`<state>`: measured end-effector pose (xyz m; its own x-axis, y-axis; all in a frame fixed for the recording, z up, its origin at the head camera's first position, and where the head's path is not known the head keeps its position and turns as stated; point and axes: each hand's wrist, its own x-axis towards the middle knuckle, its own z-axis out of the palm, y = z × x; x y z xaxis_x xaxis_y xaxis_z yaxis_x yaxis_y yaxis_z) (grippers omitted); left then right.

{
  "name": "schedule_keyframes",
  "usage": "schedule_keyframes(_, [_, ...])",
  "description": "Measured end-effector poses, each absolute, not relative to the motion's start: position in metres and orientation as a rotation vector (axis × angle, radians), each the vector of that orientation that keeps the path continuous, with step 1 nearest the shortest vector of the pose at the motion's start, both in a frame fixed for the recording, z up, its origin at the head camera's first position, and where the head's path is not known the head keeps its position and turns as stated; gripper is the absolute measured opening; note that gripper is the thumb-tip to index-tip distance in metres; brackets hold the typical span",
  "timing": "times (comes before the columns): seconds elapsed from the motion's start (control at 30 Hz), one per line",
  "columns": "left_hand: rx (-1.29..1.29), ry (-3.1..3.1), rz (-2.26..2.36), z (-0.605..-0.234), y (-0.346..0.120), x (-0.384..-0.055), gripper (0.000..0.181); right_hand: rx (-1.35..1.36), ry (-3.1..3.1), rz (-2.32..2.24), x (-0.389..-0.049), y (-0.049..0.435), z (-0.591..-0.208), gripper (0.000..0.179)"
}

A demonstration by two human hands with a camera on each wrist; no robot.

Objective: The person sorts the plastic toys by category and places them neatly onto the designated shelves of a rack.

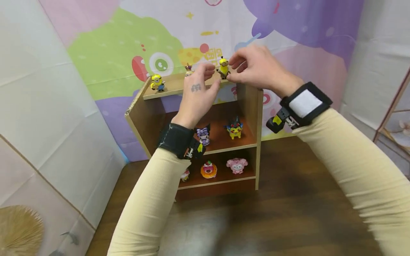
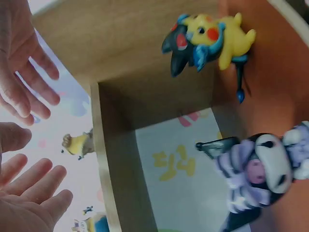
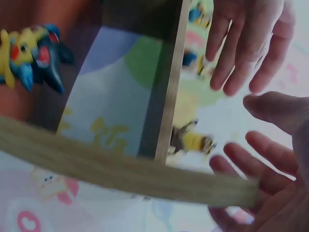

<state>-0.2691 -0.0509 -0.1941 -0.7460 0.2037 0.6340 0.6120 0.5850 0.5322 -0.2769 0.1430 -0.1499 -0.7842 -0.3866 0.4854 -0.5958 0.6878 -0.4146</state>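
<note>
A small yellow Minion figure [image 1: 224, 67] in brown stands upright near the right end of the shelf unit's top board [image 1: 174, 84]. My right hand [image 1: 256, 69] is raised just right of it, fingers loosely bent. My left hand [image 1: 198, 89] is to its left, thumb apart from the fingers. In both wrist views the palms face each other above this figure [image 3: 195, 141], with nothing held. A one-eyed Minion [image 1: 157, 82] stands at the board's left end. Behind my left hand, a Minion with a crown [image 1: 188, 69] is partly hidden.
The middle shelf holds a purple-bowed figure [image 1: 203, 135] and a yellow Pikachu figure [image 1: 235, 128] in a dark hat. On the bottom shelf sit a figure on an orange ring [image 1: 209, 170] and a pink figure [image 1: 237, 165]. A patterned cloth [image 1: 121, 46] hangs behind.
</note>
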Motion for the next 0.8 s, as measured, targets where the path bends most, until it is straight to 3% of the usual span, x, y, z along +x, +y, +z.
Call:
schedule_keyframes(0.37, [-0.872,-2.111,-0.917,-0.242,-0.068,-0.219,0.034,0.893,-2.081,0.805,-0.204,0.17,-0.211,0.027])
schedule_keyframes(0.6, [-0.901,-2.161,-0.952,-0.309,-0.087,-0.187,0.035,1.091,-2.024,1.099,-0.172,0.182,-0.278,0.04])
schedule_keyframes(0.8, [-0.863,-2.284,-1.019,-0.358,-0.109,-0.177,0.033,1.169,-2.212,1.087,-0.161,0.193,-0.321,0.048])
